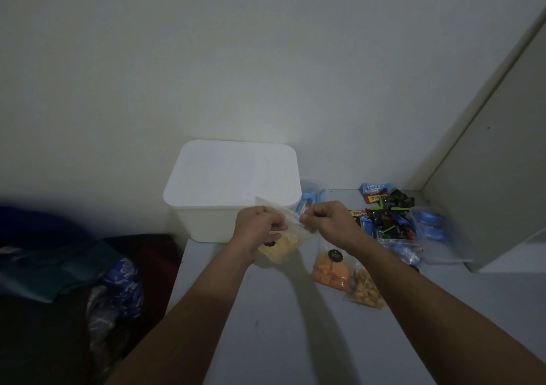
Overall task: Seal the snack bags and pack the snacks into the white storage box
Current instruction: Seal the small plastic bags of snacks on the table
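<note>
Left hand [260, 222] and right hand [328, 218] pinch the top edge of a clear bag [280, 244] of yellow snacks, held up before the lidded box [233, 189], apparently to press its seal shut; other bags [331, 269] wait on the table [266, 325].

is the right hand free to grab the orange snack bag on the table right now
Probably not at once. The right hand and left hand both pinch the top of the yellow snack bag. The orange snack bag lies uncovered just below the right wrist, so nothing else blocks it.
</note>
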